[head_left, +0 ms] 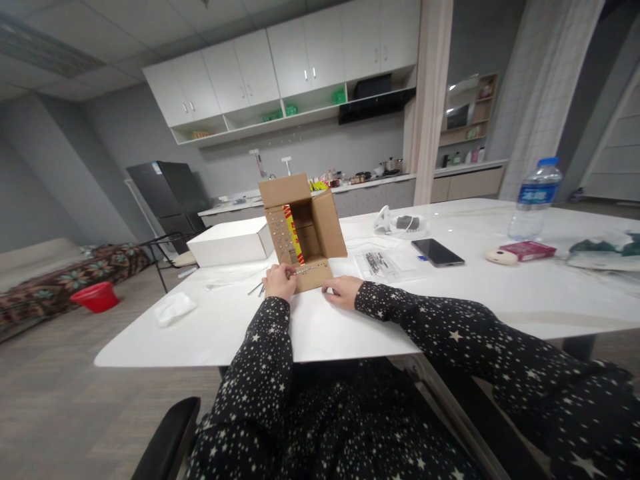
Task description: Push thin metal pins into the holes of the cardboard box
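Observation:
An open cardboard box [310, 243] stands on the white table in front of me, its flaps spread and its mouth facing me. Rows of small shiny dots run over its left flap and its lower flap; a strip of yellow and red tape [293, 235] crosses the left one. At the corner where these two flaps meet, my left hand [281, 281] is closed with its fingertips on the cardboard. My right hand [344, 292] rests on the table by the lower flap's right corner, fingers loosely bent and slightly apart, holding nothing I can see.
A white box [233, 241] stands left of the cardboard box, with crumpled white tissue [175, 309] nearer me. Toward the right lie a clear plastic packet [377, 265], a phone [438, 252], a dark red pack [534, 250] and a water bottle [535, 200].

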`<state>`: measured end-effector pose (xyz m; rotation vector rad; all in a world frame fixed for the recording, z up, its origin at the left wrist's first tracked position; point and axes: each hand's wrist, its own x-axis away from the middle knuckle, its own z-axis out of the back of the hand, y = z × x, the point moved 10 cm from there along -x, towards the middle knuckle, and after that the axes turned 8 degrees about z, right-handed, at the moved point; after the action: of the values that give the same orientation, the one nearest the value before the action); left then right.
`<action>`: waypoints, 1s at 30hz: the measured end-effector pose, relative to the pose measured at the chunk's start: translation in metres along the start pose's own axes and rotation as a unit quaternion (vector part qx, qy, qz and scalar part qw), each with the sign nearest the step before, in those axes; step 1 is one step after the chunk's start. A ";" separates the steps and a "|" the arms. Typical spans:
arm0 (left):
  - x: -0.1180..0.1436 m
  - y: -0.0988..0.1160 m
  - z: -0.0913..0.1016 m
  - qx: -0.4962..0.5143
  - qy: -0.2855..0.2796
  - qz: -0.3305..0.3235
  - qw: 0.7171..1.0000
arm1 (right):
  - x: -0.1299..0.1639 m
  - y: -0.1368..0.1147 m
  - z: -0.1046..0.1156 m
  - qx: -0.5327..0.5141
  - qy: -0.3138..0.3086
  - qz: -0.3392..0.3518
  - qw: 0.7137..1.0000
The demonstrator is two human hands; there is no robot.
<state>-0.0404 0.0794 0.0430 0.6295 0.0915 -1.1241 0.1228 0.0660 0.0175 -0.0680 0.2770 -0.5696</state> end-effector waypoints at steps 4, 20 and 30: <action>0.000 0.001 -0.002 0.001 -0.009 -0.005 1.000 | 0.000 0.001 -0.001 -0.001 0.000 -0.001 1.000; 0.003 0.002 0.000 0.002 0.002 -0.002 1.000 | 0.004 0.000 0.003 -0.008 0.006 0.005 1.000; 0.003 0.002 -0.003 0.003 -0.005 0.005 1.000 | 0.005 0.000 0.003 -0.007 0.003 0.002 1.000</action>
<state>-0.0370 0.0793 0.0401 0.6291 0.0759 -1.1176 0.1277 0.0633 0.0188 -0.0802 0.2866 -0.5648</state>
